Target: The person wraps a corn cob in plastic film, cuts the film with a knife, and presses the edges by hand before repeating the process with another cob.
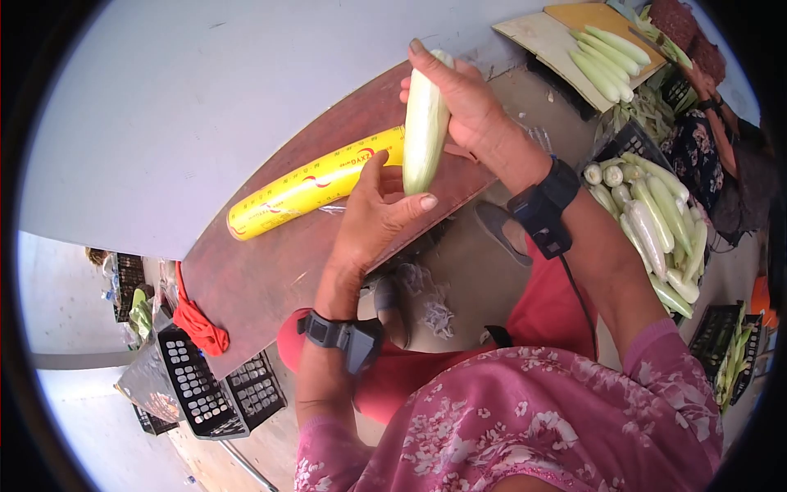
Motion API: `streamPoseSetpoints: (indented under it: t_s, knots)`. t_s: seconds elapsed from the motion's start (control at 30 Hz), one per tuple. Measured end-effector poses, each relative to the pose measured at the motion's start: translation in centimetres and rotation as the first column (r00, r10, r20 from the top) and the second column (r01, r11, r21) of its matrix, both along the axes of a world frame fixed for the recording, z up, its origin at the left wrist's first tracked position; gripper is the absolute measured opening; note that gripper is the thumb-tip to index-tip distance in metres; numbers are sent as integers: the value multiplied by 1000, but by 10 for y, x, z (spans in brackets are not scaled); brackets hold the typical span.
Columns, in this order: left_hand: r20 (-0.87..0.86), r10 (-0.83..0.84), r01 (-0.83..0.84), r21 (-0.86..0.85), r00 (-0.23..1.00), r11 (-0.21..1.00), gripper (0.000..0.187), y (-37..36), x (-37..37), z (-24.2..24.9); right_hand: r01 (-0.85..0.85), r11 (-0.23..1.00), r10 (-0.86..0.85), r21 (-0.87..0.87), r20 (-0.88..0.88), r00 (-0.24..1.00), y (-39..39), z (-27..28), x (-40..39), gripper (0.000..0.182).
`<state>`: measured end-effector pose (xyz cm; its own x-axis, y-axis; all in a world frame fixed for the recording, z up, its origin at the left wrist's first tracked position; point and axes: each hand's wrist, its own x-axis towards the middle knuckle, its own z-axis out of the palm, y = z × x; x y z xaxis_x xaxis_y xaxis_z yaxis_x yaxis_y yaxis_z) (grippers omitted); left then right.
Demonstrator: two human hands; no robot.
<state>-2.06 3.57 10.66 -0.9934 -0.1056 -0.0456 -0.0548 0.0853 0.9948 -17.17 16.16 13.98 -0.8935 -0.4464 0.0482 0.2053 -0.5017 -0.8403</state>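
A pale green, long vegetable [426, 131] is held upright over the dark red table [270, 279]. My right hand [463, 98] is wrapped round its upper part, with the thumb along its top. My left hand [373, 213] is at its lower end, thumb and fingers apart, the thumb tip close to the bottom; whether it touches is hard to tell. Behind my left hand a yellow roll with red and black print [303, 184] lies slantwise on the table.
At the right, a crate holds a heap of pale vegetables [656, 213]. More lie on a board [602, 61] at the upper right, beside a co-worker's arm [713, 107]. Black crates [193, 381] and a red cloth [197, 324] are at the lower left.
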Motion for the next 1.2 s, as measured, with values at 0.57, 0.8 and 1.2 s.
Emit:
streamPoseSetpoints:
  t_s: [0.57, 0.8, 1.2]
  knots:
    - [60, 176, -178, 30, 983, 984, 36, 33, -7, -15, -166, 977, 199, -133, 291, 936, -3, 1, -4, 25]
    - [-32, 170, -171, -55, 985, 984, 36, 32, -8, -17, -236, 958, 274, -160, 284, 919, 8, 9, -8, 23]
    - [-237, 210, -295, -424, 949, 856, 30, 27, -9, -26, -187, 969, 222, -159, 245, 944, 16, 14, -10, 46]
